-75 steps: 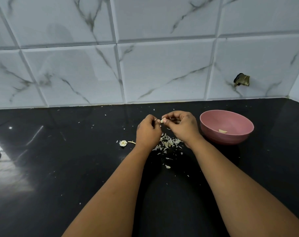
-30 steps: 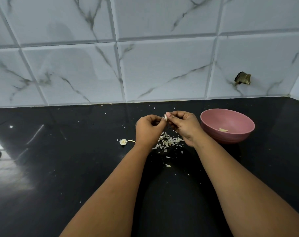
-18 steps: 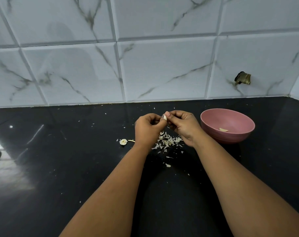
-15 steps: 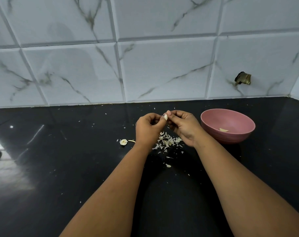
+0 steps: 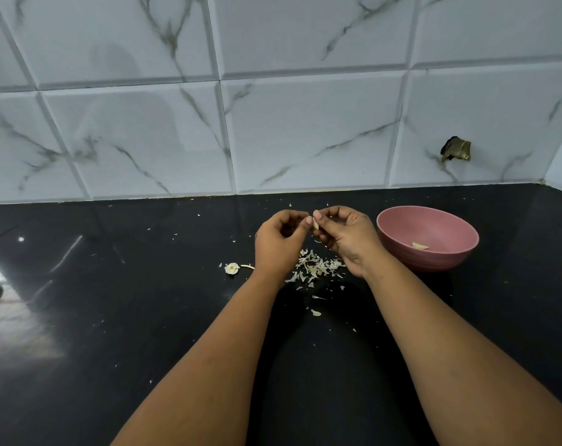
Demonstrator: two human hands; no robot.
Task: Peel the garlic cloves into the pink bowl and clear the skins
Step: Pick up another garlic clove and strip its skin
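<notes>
A small pale garlic clove point(image 5: 315, 223) is pinched between the fingertips of my left hand point(image 5: 278, 244) and my right hand point(image 5: 347, 238), held above the black counter point(image 5: 112, 317). Both hands have curled fingers meeting at the clove. Below them lies a heap of garlic skins point(image 5: 318, 267). The pink bowl point(image 5: 398, 243) stands just right of my right hand, with one peeled clove point(image 5: 419, 246) inside.
A round garlic root stub point(image 5: 232, 268) and a thin stem piece point(image 5: 247, 267) lie left of my left wrist. Loose skin flakes point(image 5: 315, 313) dot the counter nearer to me. The marble-tiled wall point(image 5: 273, 123) rises behind, with a broken hole point(image 5: 456, 149) at the right.
My hands have stayed in place above the skin heap, fingers working the clove slightly. The bowl and the skins have not moved.
</notes>
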